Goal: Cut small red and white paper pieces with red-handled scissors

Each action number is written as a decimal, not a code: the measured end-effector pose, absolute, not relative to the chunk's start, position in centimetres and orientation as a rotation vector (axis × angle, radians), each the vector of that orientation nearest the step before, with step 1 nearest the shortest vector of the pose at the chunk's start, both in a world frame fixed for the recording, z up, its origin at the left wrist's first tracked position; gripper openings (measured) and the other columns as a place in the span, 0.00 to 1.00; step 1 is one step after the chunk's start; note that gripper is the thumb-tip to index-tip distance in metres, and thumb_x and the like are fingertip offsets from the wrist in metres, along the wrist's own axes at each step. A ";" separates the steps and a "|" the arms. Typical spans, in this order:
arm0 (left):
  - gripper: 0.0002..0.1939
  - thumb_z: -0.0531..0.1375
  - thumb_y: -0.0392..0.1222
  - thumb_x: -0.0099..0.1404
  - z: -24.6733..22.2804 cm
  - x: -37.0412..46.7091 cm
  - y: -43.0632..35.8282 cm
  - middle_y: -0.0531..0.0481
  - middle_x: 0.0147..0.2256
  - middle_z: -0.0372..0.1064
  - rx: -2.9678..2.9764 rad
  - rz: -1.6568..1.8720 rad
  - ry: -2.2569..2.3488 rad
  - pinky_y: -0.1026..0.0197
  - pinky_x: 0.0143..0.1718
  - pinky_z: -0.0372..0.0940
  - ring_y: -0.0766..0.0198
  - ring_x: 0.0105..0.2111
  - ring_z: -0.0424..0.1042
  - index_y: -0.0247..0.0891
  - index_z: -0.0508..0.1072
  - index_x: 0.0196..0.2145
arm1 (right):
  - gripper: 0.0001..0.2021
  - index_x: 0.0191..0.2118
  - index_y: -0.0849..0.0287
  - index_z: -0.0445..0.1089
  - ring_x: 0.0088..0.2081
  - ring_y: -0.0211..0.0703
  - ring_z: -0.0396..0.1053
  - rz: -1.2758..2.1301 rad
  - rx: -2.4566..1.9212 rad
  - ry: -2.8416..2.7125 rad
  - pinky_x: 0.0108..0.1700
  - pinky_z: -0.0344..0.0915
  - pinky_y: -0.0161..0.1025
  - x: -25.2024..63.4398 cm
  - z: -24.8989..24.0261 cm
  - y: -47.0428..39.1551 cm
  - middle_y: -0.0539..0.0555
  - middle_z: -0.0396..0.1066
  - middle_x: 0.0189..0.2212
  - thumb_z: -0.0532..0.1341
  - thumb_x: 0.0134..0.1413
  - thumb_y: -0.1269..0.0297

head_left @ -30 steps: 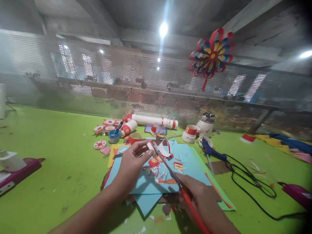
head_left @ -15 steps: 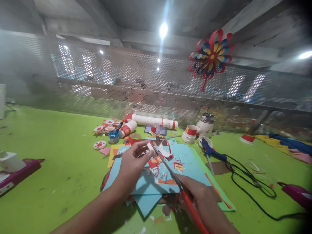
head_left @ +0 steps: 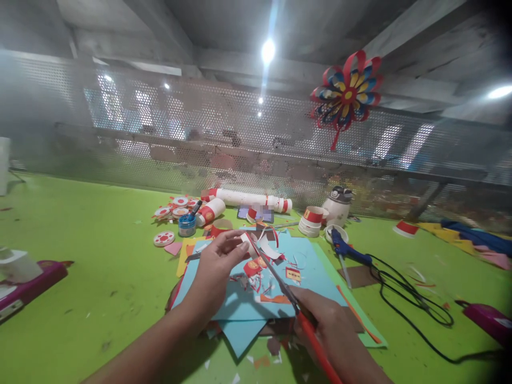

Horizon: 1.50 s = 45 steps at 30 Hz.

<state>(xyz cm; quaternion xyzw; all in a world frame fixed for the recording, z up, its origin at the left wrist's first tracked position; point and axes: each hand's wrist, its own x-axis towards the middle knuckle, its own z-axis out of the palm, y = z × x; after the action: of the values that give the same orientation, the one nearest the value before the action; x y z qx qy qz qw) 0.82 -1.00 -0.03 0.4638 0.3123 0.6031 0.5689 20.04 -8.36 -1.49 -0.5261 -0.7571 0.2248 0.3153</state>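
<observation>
Between the thumb and fingers of my left hand (head_left: 216,269) is a strip of white and red paper (head_left: 269,249), its free end curling off to the right. My right hand (head_left: 326,320) grips red-handled scissors (head_left: 286,290), whose blades reach up to the strip beside my left fingertips. Whether the blades are parted is hard to see. Below both hands lies light blue paper (head_left: 316,272) with red and white scraps (head_left: 253,269), an orange strip (head_left: 275,299) and a small red and yellow label (head_left: 293,274) on it.
A blue glue gun (head_left: 350,249) with a black cable lies at the right. Behind the paper are a long white tube (head_left: 248,197), paper cups (head_left: 312,220), a bottle (head_left: 338,205) and a blue-lidded jar (head_left: 186,225). Purple power strips (head_left: 38,280) sit at the sides.
The paper strip has shifted slightly at the scissor blades, and its curled end sits a little differently. Both hands stay nearly in place.
</observation>
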 end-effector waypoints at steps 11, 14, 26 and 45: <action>0.15 0.64 0.42 0.53 -0.2 0.7 -0.8 0.43 0.37 0.74 1.149 1.396 0.746 0.52 0.42 0.66 0.57 0.38 0.72 0.36 0.72 0.40 | 0.13 0.44 0.57 0.70 0.34 0.47 0.71 0.489 -1.410 -2.069 0.36 0.65 0.39 20.2 -0.9 -8.6 0.54 0.75 0.33 0.55 0.53 0.70; 0.16 0.65 0.42 0.53 -0.3 0.8 -0.8 0.42 0.39 0.74 1.147 1.407 0.754 0.53 0.43 0.66 0.56 0.39 0.72 0.36 0.73 0.40 | 0.14 0.44 0.56 0.71 0.34 0.47 0.71 0.501 -1.422 -2.060 0.36 0.65 0.39 20.2 -1.0 -8.7 0.53 0.75 0.33 0.55 0.53 0.70; 0.15 0.66 0.41 0.51 -0.1 1.1 -1.0 0.43 0.40 0.74 1.117 1.431 0.752 0.53 0.45 0.65 0.55 0.41 0.72 0.36 0.73 0.38 | 0.16 0.44 0.55 0.73 0.29 0.43 0.72 0.618 -1.362 -2.002 0.31 0.65 0.36 19.8 -0.6 -8.7 0.50 0.77 0.27 0.55 0.50 0.73; 0.15 0.65 0.41 0.53 -0.2 0.8 -0.8 0.42 0.39 0.74 1.082 1.430 0.694 0.53 0.46 0.65 0.56 0.41 0.72 0.35 0.73 0.38 | 0.14 0.42 0.57 0.72 0.29 0.44 0.72 0.482 -1.371 -2.039 0.32 0.66 0.36 20.0 -1.1 -8.6 0.51 0.75 0.27 0.54 0.51 0.71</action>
<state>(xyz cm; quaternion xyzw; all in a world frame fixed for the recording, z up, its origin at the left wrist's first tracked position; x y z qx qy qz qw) 0.82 -0.85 -0.24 0.4615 0.2960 0.6097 0.5724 20.00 -8.58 -1.08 -0.5198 -0.7734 0.1828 0.3135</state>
